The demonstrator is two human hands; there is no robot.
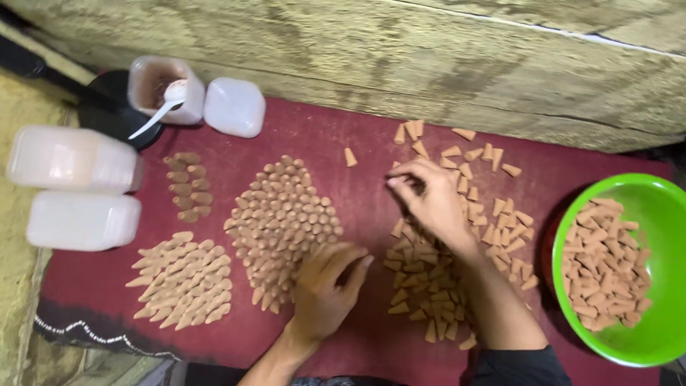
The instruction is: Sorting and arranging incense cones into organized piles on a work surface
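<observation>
Small tan clay-like cones cover a dark red mat (pixel 357 136). A tight cluster of upright cones (pixel 282 214) stands in the middle. My left hand (pixel 325 286) rests flat at that cluster's lower right edge, fingers together, holding nothing that I can see. My right hand (pixel 429 200) hovers over a loose scatter of cones (pixel 493 214), its fingertips pinched near the top left of the scatter; whether a cone is between them is hidden. A green bowl (pixel 661 207) at the right holds many more cones.
Another laid-down group of cones (pixel 182 279) lies at the lower left, with a short double row (pixel 189 186) above it. White plastic containers (pixel 75 189) sit at the left, an open jar with a white spoon (pixel 164 89) and a lid (pixel 234 107) at the back. A wooden wall (pixel 429 57) runs behind.
</observation>
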